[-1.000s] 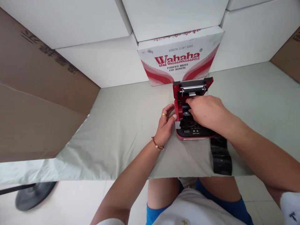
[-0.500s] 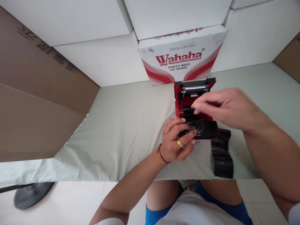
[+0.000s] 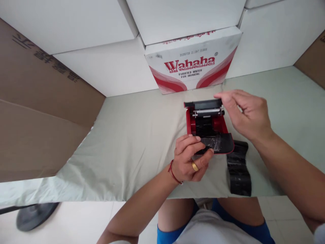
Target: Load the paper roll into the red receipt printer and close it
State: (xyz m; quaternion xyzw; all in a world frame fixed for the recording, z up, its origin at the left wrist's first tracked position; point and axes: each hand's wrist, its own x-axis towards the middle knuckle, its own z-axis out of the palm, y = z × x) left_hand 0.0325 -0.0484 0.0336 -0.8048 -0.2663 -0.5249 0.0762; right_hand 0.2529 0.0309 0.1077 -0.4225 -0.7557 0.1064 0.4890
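Note:
A small red and black label printer [image 3: 224,144] lies on the cloth with its lid [image 3: 204,104] raised partway. Under the lid show a roller and a roll of shiny black film [image 3: 205,127], which runs forward over the front panel. My left hand [image 3: 191,157], with a gold ring and red bracelet, grips the printer's front left corner, its fingers pressing on the film. My right hand [image 3: 247,113] pinches the lid's right end between thumb and fingers. To the right of the printer lies a wavy strip of black film [image 3: 240,169].
A white and red Wahaha water carton [image 3: 193,67] stands behind the printer, against stacked white boxes [image 3: 86,20]. A brown carton [image 3: 45,122] rises at the left. The pale green cloth [image 3: 127,135] ends just in front of my lap.
My right hand has moved from above the roll inside the printer up to the lid. The lid has tipped forward, lower over the roll. My left hand stays on the front.

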